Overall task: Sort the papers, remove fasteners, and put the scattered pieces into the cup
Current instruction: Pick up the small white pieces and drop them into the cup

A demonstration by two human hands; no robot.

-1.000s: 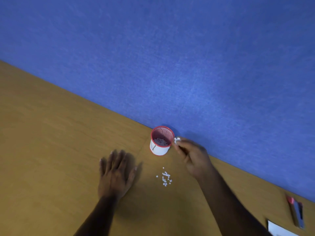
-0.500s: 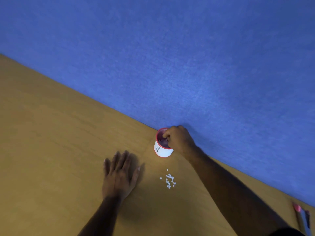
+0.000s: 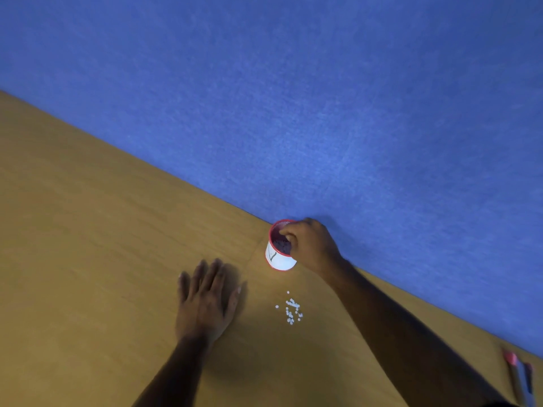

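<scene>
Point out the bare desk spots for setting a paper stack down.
Widest bare patch: wooden desk left of the flat left hand. Another lies near the front edge between both forearms. Crowded: the cup under the right hand, the white pieces, the markers at far right.

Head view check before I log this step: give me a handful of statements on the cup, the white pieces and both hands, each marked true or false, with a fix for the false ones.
1. The right hand is over the mouth of the cup, fingers curled down into it. True.
2. The cup lies tipped on its side. False: it stands upright on the table, beside the blue wall.
3. All the white pieces are in the cup. False: a small cluster lies on the table, nearer the person than the cup.
4. The left hand rests flat on the table, fingers spread, holding nothing. True.
5. The left hand covers the white pieces. False: they lie apart from it, to its right.
</scene>
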